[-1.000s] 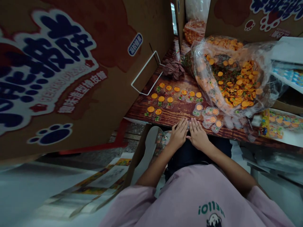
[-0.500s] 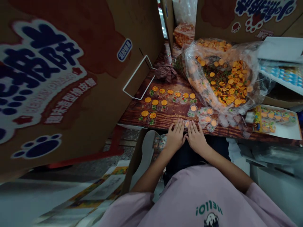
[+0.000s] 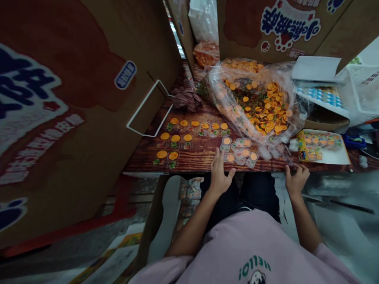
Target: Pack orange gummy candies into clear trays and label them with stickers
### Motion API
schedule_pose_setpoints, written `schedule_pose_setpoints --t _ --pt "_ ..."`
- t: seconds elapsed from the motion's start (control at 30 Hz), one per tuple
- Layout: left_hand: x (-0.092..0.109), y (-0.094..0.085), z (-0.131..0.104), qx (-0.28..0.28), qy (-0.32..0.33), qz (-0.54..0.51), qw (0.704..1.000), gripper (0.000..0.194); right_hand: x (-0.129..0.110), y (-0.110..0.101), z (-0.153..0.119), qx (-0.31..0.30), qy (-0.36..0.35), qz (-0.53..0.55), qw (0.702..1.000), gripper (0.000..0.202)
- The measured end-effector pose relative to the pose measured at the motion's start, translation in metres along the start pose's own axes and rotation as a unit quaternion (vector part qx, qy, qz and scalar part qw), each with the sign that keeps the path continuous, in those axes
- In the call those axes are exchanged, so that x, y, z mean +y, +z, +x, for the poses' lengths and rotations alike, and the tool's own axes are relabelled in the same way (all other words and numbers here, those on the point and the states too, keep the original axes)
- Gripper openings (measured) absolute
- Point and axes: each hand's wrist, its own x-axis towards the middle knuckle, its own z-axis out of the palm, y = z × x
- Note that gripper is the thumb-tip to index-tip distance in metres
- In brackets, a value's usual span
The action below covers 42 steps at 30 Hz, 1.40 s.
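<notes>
My left hand rests at the table's front edge, fingers stretched out and thumb apart, beside a small clear blister pack with an orange disc inside. Several similar packs lie in a loose overlapping group just right of it. My right hand is farther right at the same edge, its fingers a little bent and the thumb apart, close to thin clear plastic. Empty clear blister shells lie between the hands. To the left stand short rows of orange discs over small green and red pieces in clear shells.
A big open clear bag of orange discs and green bits sits behind. Cardboard boxes wall the left and back. At right are a yellow-edged card with filled packs and a white basket. Crumpled brown material lies back left.
My hands, side by side over a pack before, are now apart. The right hand has moved right along the edge; the left has lifted off the pack and opened. The view has shifted right.
</notes>
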Motion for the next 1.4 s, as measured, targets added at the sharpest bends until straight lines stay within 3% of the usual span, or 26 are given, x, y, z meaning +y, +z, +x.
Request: schedule_pose_setpoints --t 0.13,0.23,0.37,0.5,0.57,0.67,0.77,0.87,0.97,1.07,1.2,1.4 --pt "-0.026 -0.021 -0.004 0.183 -0.135 0.063 0.972 0.053 0.021 0.015 0.015 -0.011 0.072 -0.047 0.996 0.061" --pt "-0.058 -0.039 -0.019 0.258 -0.216 0.124 0.934 0.044 0.026 0.021 0.016 -0.014 0.083 -0.046 0.995 0.044" --pt "-0.085 -0.044 -0.042 0.202 -0.205 0.172 0.942 0.055 0.029 0.018 0.009 0.028 0.092 -0.005 0.995 0.034" --pt "-0.089 -0.040 -0.052 0.140 -0.167 0.157 0.963 0.057 0.013 0.007 0.002 0.085 0.072 0.048 0.993 0.040" --pt "-0.088 -0.039 -0.053 0.111 -0.126 0.140 0.976 0.053 -0.008 0.001 -0.003 0.068 0.023 0.106 0.992 0.042" --pt "-0.090 -0.041 -0.052 0.086 -0.078 0.127 0.985 0.042 -0.056 -0.004 -0.013 -0.008 -0.102 0.201 0.974 0.034" --pt "-0.094 -0.046 -0.047 0.138 -0.070 0.097 0.983 0.030 -0.120 -0.002 -0.021 -0.114 -0.254 0.275 0.920 0.022" --pt "-0.098 -0.052 -0.038 0.209 -0.074 0.030 0.975 0.032 -0.189 0.009 -0.018 -0.193 -0.356 0.308 0.861 0.019" --pt "-0.103 -0.059 -0.028 0.201 -0.083 0.005 0.976 0.040 -0.253 0.026 -0.011 -0.255 -0.443 0.288 0.810 0.016" --pt "-0.108 -0.064 -0.023 0.152 -0.097 -0.008 0.984 0.048 -0.299 0.042 -0.012 -0.296 -0.497 0.207 0.789 0.017" --pt "-0.115 -0.065 -0.022 0.138 -0.101 -0.025 0.985 0.053 -0.320 0.056 -0.028 -0.300 -0.508 0.178 0.788 0.019" --pt "-0.127 -0.067 -0.022 0.135 -0.074 -0.054 0.987 0.040 -0.317 0.068 -0.043 -0.297 -0.518 0.187 0.780 0.019"
